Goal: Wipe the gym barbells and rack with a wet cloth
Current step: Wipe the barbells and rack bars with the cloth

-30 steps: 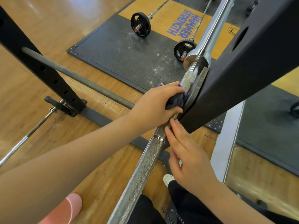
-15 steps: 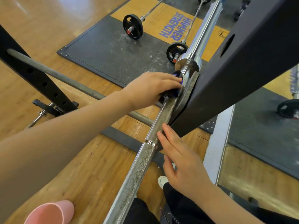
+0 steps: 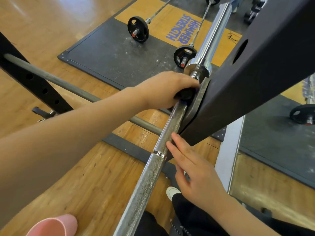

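Note:
A knurled steel barbell (image 3: 148, 176) runs from the bottom centre up to its chrome sleeve (image 3: 213, 36), resting in the hook of a black rack upright (image 3: 255, 79). My left hand (image 3: 163, 91) grips a dark cloth (image 3: 185, 95) wrapped round the bar, close to the collar and against the hook. My right hand (image 3: 196, 176) lies with straight fingers against the bar's right side, below the upright's lower edge. Most of the cloth is hidden under my fingers.
A grey safety bar (image 3: 71, 86) crosses behind my left forearm to a black perforated upright (image 3: 39, 86). Two small loaded barbells (image 3: 138, 29) (image 3: 184, 56) lie on the dark lifting platform (image 3: 105, 53). Another plate (image 3: 302, 114) sits at the right. Wood floor surrounds.
My left hand has slid the cloth up the bar towards the collar, uncovering more knurled shaft below it. My right hand stays alongside the bar.

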`<state>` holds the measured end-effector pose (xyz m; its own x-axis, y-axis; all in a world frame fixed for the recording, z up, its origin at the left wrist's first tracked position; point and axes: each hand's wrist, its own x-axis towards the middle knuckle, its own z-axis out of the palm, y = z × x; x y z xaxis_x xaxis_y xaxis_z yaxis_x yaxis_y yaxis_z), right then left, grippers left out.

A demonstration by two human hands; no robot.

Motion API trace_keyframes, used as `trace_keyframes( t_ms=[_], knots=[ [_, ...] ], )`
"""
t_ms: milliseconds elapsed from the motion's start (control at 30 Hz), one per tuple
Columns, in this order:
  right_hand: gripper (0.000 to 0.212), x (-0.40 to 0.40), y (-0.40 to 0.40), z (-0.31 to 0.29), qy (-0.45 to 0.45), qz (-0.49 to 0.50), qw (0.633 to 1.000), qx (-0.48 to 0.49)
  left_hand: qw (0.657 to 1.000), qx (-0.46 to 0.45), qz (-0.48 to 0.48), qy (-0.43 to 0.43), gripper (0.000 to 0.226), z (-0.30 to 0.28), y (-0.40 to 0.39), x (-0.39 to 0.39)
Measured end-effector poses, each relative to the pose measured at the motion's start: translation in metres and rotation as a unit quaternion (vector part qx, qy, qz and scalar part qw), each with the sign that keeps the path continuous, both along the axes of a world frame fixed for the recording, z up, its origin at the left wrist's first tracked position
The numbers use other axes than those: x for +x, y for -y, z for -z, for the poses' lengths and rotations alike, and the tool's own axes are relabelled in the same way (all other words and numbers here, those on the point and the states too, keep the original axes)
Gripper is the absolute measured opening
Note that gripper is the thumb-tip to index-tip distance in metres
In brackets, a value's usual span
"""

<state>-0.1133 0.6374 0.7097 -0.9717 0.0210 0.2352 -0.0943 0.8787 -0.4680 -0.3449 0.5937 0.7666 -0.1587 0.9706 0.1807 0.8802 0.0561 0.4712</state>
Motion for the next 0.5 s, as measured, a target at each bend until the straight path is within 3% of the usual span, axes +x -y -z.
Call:
trace_keyframes(
  t_ms=[67,133,333,500],
  knots=[
    [0.058,0.0,0.002,0.001,0.002,0.003,1.0,-0.009,0.994,-0.07,-0.032,0.078,0.061,0.006,-0.007,0.001],
    [0.058,-0.001,0.004,0.002,-0.005,0.006,1.0,-0.016,0.987,-0.098,-0.052,0.114,0.053,0.005,-0.01,0.003],
    [0.058,-0.001,0.006,0.002,-0.018,0.011,0.999,-0.027,0.996,-0.04,-0.048,0.059,0.045,0.005,0.009,0.017],
    [0.056,-0.002,-0.001,0.0,-0.021,0.004,1.0,-0.01,0.995,-0.096,0.012,-0.016,0.043,0.002,0.039,0.018]
  ],
)
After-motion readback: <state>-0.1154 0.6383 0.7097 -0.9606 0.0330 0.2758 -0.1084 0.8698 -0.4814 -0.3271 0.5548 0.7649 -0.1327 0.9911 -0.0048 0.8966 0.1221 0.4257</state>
